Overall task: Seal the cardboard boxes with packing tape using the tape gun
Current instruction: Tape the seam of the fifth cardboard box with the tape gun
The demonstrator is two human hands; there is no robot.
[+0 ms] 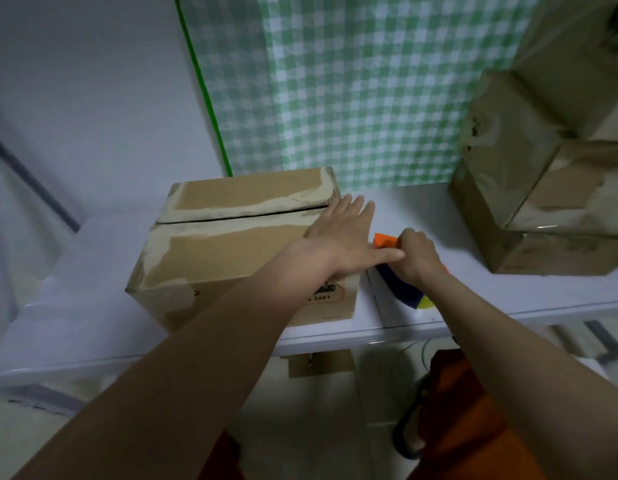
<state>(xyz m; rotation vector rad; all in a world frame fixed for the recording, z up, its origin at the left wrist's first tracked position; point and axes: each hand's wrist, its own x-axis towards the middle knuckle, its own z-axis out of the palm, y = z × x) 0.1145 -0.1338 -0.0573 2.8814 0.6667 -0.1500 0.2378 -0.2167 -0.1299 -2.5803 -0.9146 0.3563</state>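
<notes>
From my remote seat I see a plain pale wall (pixel 93 98) behind a white glossy counter (pixel 335 336), a green-and-white checked plastic curtain with a bright green edge (pixel 369 91) hanging at the back, and a pale tiled floor (pixel 318 427) below in dim, bluish light.

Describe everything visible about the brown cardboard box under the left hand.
The brown cardboard box sits upright on the white table, its top flaps closed with a dark seam still showing between them. Pale torn patches line the seam and edges. A label with printed digits marks its front. The left hand rests flat on its right top edge.
</notes>
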